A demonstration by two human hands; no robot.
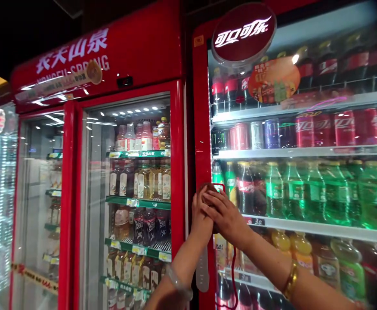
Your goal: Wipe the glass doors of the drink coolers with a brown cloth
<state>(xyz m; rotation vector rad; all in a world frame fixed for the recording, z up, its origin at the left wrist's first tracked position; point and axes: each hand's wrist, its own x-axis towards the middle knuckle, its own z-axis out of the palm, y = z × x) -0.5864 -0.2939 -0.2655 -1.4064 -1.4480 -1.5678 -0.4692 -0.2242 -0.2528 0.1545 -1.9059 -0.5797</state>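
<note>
Both of my hands meet in front of the door edge of the right-hand drinks cooler. My left hand (202, 212), on the arm with a pale bangle (177, 282), has its fingers curled around a small dark brown thing (209, 189), mostly hidden. Over it my right hand (222, 213) wraps its fingers from the other side; a gold bangle (291, 280) is on that arm. A red cord (234, 275) hangs below the right hand. Just above the fingers shows a red-edged patch (219, 187). What the hands hold cannot be made out.
The red-framed cooler (204, 142) on the right holds cola bottles (329, 64), cans (304, 129) and green soda bottles (314, 189). To the left, a red two-door cooler (69, 193) has a glass door (94, 193) before shelved drinks. A long grey handle (203, 271) runs below my hands.
</note>
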